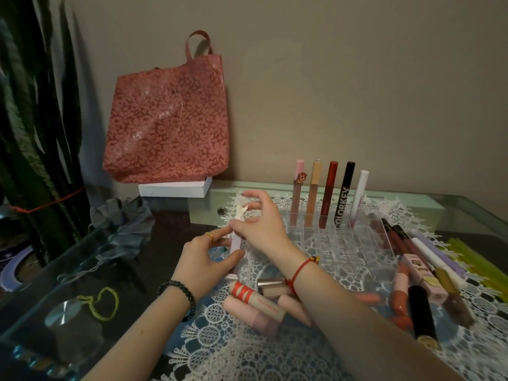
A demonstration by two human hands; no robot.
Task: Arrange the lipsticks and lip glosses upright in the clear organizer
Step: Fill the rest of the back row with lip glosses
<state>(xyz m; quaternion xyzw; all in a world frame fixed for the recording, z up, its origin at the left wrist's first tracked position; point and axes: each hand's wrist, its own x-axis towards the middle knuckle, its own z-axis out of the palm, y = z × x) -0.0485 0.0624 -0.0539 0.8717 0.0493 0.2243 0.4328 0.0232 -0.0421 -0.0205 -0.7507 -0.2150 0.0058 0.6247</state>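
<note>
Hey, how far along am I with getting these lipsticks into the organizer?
Done: five tubes stand upright in the back row of the clear organizer. In hand: left hand and right hand hold a pale lilac gloss, not yet placed. Left: loose lipsticks lying on the lace nearest you, and another pile right of the organizer.

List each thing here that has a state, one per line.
clear organizer, five tubes in its back row, front cells look empty.
back-row tubes, standing, the black and white ones leaning right.
left hand, grips the lower end of the lilac tube.
right hand, pinches its upper part.
lilac tube, held up, outside the clear organizer.
loose lipsticks, lying flat on the lace mat.
tote bag, upright.
</note>
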